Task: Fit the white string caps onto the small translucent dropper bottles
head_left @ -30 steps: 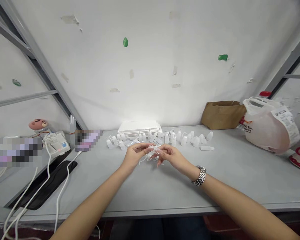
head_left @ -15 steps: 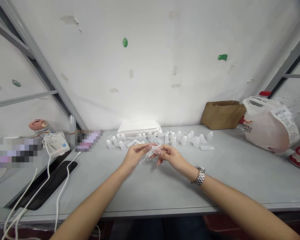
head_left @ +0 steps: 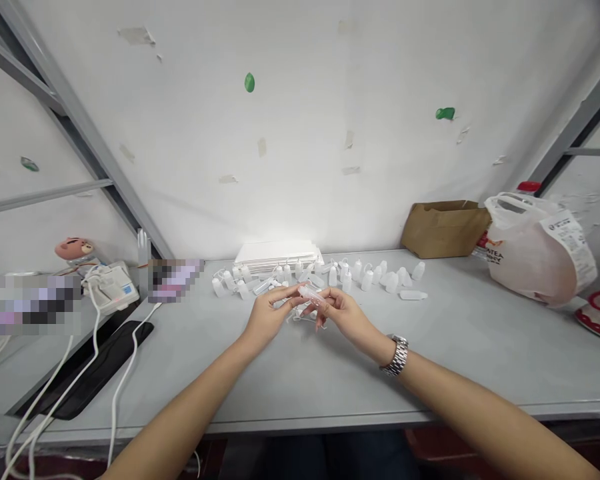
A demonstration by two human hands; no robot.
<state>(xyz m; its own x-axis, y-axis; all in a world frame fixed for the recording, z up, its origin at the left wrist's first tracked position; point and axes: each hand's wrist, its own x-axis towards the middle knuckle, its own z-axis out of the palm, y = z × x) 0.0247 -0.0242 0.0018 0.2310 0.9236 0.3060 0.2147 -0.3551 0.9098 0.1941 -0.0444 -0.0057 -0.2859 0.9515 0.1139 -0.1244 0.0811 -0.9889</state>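
Observation:
A small translucent plastic bottle (head_left: pixel 312 295) is held between both hands above the grey table. My left hand (head_left: pixel 271 312) pinches its upper left end with fingertips and thumb. My right hand (head_left: pixel 341 312), with a metal watch on the wrist, has its fingers closed around the bottle's other end. Below the fingers lie thin white pieces (head_left: pixel 305 316), partly hidden by the hands. Many similar small white bottles (head_left: pixel 367 280) stand or lie just behind the hands, and one lies flat (head_left: pixel 413 295) to the right.
A stack of white sheets or boards (head_left: pixel 275 252) is against the wall. At the right are a brown box (head_left: pixel 443 230) and a white plastic bag (head_left: pixel 530 260). White cables, a power strip (head_left: pixel 111 288) and a blurred phone-like object (head_left: pixel 175 280) are at the left.
The bottle between my hands now shows more of its length. My left fingertips have shifted slightly toward its upper left end. The view has moved very slightly.

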